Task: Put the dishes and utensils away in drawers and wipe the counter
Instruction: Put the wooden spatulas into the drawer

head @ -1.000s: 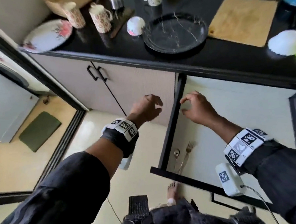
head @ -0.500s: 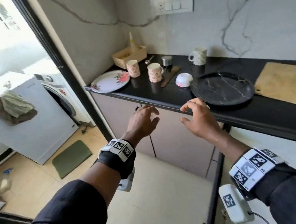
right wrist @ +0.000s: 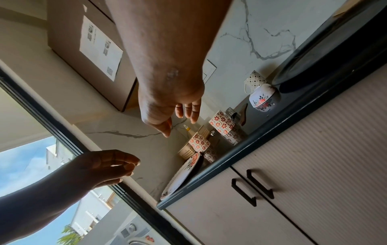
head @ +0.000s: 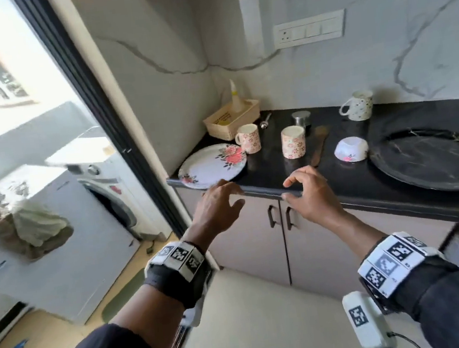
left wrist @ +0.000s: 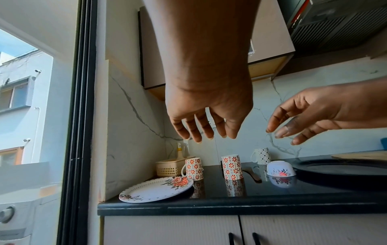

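Both hands empty, fingers loosely spread: left hand point(head: 217, 206) and right hand point(head: 309, 193) above front edge of black counter point(head: 266, 181), touching nothing. Floral plate point(head: 212, 165) at counter's left corner, rim overhanging; two floral mugs point(head: 293, 141) behind it; bowl point(head: 351, 149) upside down beside large black plate point(head: 431, 161).

Both hands have risen from the open drawer to the counter point(head: 266, 182) edge — empty, fingers loose.

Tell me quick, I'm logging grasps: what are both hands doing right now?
Left hand: open, fingers loosely spread, holding nothing.
Right hand: open, fingers loosely curved, holding nothing.
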The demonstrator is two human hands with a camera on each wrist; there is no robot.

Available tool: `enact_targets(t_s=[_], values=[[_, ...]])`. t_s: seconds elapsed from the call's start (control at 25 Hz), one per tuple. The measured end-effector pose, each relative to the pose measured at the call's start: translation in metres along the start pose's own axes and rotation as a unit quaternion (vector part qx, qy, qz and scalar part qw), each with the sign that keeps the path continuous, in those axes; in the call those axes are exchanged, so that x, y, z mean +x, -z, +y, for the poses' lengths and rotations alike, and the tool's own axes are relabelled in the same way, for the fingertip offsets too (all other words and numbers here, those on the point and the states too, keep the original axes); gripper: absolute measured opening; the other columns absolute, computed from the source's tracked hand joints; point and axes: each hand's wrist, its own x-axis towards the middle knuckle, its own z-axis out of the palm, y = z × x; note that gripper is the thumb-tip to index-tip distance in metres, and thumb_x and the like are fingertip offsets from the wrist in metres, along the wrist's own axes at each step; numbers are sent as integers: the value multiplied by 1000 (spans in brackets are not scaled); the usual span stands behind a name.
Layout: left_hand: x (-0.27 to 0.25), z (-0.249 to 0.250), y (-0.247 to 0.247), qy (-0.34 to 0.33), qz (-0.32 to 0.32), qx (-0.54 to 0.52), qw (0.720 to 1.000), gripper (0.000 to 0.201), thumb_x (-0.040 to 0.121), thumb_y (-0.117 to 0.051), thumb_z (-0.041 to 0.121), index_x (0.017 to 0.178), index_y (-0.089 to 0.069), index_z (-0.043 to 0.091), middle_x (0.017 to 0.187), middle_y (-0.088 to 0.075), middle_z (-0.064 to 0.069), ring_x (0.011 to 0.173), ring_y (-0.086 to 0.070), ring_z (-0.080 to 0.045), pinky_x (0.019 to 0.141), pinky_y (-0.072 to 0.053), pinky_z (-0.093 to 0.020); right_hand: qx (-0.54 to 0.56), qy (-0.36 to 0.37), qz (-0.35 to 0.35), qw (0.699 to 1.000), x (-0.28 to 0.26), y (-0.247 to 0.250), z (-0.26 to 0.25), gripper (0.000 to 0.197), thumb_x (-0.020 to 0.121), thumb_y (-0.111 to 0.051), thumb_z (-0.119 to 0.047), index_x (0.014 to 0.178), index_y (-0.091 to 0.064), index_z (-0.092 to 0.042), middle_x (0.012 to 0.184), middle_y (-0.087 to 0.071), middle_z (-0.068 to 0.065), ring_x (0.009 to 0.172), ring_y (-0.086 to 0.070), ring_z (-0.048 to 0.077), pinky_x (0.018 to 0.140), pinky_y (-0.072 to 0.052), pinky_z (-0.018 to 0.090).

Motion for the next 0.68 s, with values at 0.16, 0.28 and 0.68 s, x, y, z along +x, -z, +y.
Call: enact_targets(t_s=[0.16, 0.28, 0.68], values=[[50, -27, -32, -35, -36, -32, 998, 20, 88, -67, 36, 107, -66, 30, 116, -60, 6, 110, -54, -17, 90, -46, -33, -11, -76, 18, 997, 43, -9, 39, 17, 77, -78, -18, 90, -67, -19, 103, -56, -5, 94, -58, 17, 82, -50, 33], [102, -39, -63, -71, -81, -36, 994, 21, 87, -69, 37, 108, -65, 32, 116, -58, 9, 106, -51, -12, 87, -45, -29, -3, -165, 40, 985, 89, -14, 86, 14, 77, -78, -20, 86, -66, -21, 96, -62, -3, 85, -61, 14, 77, -53, 32], [331, -51, -107, -116, -173, -78, 975, 21, 86, -71, 32, 105, -69, 26, 105, -62, 9, 94, -57, -8, 86, -50, -30, -153, -369, 19, 917, 265, -46, 194, 43, 81, -75, -30, 115, -57, -8, 118, -57, 11, 107, -59, 30, 85, -49, 37]])
